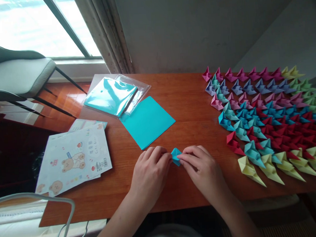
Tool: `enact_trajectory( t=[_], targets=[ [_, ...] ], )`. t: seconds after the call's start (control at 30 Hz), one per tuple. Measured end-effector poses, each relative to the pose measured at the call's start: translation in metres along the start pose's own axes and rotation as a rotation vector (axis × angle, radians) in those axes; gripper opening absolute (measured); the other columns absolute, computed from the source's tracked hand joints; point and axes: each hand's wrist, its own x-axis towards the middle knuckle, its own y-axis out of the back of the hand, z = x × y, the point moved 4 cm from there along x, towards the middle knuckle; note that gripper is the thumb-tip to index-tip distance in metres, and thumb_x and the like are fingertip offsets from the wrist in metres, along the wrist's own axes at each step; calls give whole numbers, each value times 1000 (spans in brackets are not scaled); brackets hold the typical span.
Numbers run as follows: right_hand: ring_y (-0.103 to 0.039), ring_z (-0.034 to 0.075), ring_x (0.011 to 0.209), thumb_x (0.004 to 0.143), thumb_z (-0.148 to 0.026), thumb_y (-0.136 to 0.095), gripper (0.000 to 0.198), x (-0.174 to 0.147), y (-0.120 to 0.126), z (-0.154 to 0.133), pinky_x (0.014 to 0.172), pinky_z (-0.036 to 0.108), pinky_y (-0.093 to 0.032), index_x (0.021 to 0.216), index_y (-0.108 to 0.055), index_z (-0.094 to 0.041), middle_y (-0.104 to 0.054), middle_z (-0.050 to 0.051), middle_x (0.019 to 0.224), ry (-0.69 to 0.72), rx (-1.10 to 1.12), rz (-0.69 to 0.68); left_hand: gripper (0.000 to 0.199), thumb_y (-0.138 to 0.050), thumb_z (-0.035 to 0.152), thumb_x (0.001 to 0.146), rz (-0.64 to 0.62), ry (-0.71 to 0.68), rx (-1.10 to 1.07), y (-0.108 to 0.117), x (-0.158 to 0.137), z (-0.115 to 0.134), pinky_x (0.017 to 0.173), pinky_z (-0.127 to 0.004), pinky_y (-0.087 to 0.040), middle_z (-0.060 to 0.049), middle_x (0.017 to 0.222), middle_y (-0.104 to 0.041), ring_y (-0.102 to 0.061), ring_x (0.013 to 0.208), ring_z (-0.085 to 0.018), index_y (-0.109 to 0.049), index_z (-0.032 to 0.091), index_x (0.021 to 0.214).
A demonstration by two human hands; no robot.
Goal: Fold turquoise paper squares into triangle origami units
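Note:
A small folded piece of turquoise paper is held between my two hands, just above the wooden table near its front edge. My left hand pinches its left side with thumb and fingertips. From the other side, my right hand grips it between thumb and forefinger. My fingertips cover both ends of the piece. Behind my left hand lies a stack of square turquoise paper, flat on the table.
Clear plastic packets of turquoise paper overlap the stack's far corner. Printed bear covers lie at the left. Rows of folded paper figures in several colours fill the table's right side. A chair stands by the window.

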Motion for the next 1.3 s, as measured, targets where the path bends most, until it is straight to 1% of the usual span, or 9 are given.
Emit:
enact_trajectory(
  t=[0.13, 0.3, 0.53, 0.8, 0.93, 1.03, 1.1, 1.3],
  targets=[
    [-59, 20, 90, 94, -15, -63, 13, 1, -1, 0, 82, 33, -50, 97, -74, -22, -67, 5, 95, -2, -9, 3, 12, -53, 21, 100, -9, 6, 63, -1, -1, 1, 79, -35, -48, -4, 97, -65, -57, 87, -20, -65, 20, 98],
    [-59, 20, 88, 96, -16, -59, 14, 3, -3, 0, 83, 35, -49, 95, -73, -20, -67, 5, 94, -12, -46, -5, 12, -53, 18, 99, -41, 23, 131, -4, -1, 3, 78, -36, -47, -4, 94, -63, -56, 87, -21, -64, 20, 95],
    [-60, 20, 88, 99, -19, -55, 18, 5, -4, 0, 82, 35, -50, 93, -72, -21, -67, 5, 93, -27, -71, -15, 9, -55, 15, 97, 26, 44, 110, -3, -5, 1, 80, -34, -47, -5, 98, -63, -56, 89, -21, -62, 20, 98],
    [-61, 21, 87, 98, -18, -55, 19, 4, -4, 0, 81, 35, -51, 95, -72, -23, -68, 6, 93, -13, -93, -7, 11, -53, 15, 98, -32, 60, 174, -5, -2, 3, 76, -36, -45, -5, 92, -63, -55, 86, -22, -62, 19, 94],
    [-60, 21, 87, 99, -18, -54, 19, 5, -5, 0, 81, 36, -50, 93, -72, -21, -67, 6, 93, -27, -97, -24, 13, -51, 18, 99, -65, 83, 82, -3, 1, 2, 80, -38, -48, -6, 95, -62, -57, 89, -23, -63, 19, 95],
    [-60, 22, 89, 99, -18, -54, 18, 6, -6, 1, 83, 36, -50, 94, -72, -21, -66, 7, 94, -29, -90, -39, 14, -51, 20, 99, -64, 77, -40, -1, 3, 3, 84, -38, -49, -6, 102, -63, -58, 94, -22, -64, 20, 102],
    [-60, 21, 89, 99, -18, -55, 17, 6, -6, 1, 82, 36, -50, 95, -72, -20, -66, 7, 94, -33, -82, -39, 15, -49, 21, 100, -60, 58, -87, -2, 4, 4, 84, -37, -49, -6, 102, -64, -59, 93, -22, -64, 20, 106],
    [-59, 21, 89, 99, -20, -56, 14, 4, -2, 0, 82, 36, -50, 99, -69, -22, -65, 6, 95, -27, -63, -32, 20, -48, 25, 102, -56, 65, -95, -7, 6, 5, 78, -32, -49, -4, 93, -67, -61, 86, -18, -65, 21, 94]
  ],
)
